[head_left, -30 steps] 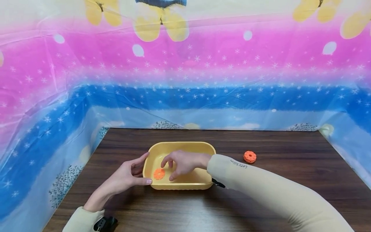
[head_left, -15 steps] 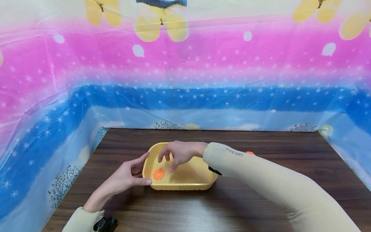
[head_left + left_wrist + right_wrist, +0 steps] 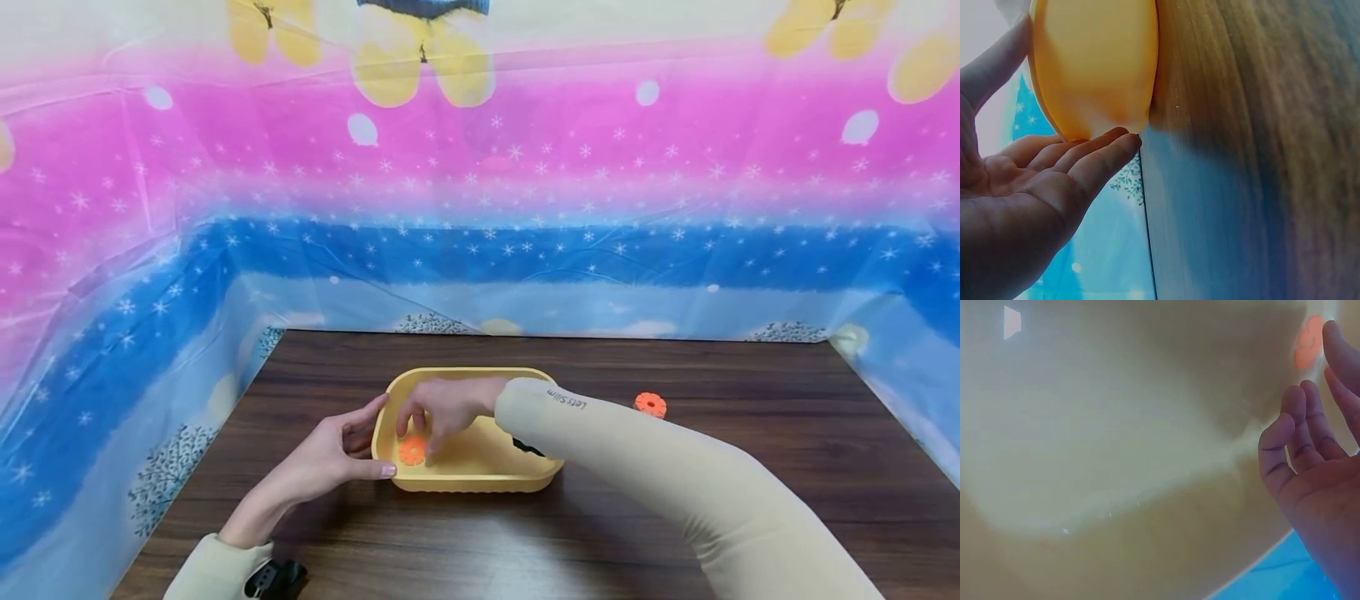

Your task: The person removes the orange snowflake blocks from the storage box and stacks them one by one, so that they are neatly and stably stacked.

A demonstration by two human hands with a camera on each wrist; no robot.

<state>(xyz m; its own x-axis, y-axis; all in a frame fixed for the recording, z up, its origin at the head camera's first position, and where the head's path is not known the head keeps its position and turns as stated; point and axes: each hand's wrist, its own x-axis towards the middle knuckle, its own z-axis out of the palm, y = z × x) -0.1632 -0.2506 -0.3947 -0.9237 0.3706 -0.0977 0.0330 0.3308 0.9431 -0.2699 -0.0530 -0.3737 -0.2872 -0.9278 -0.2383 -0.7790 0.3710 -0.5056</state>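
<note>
A yellow plastic basin (image 3: 480, 481) stands on the table, an orange flower-shaped disc with a notched edge (image 3: 412, 451) lying in its left end. My left hand (image 3: 322, 454) holds the basin's left end, thumb over the front rim and fingers against the outer wall; the left wrist view shows those fingers (image 3: 1100, 159) along the basin's end. Inside the basin my right hand (image 3: 450, 407) reaches down over the disc, fingers spread around it. In the right wrist view a gap shows between that hand (image 3: 1316, 469) and the disc (image 3: 1309, 342).
A second orange notched piece (image 3: 650, 405) sits on the dark wood table (image 3: 750, 392) to the right of the basin, partly behind the right sleeve (image 3: 630, 433). A printed cloth (image 3: 480, 192) closes off the back and sides of the table.
My right hand rose slightly, then came down and left to the disc in the basin. The right forearm uncovered most of the second piece. My left hand has stayed on the basin.
</note>
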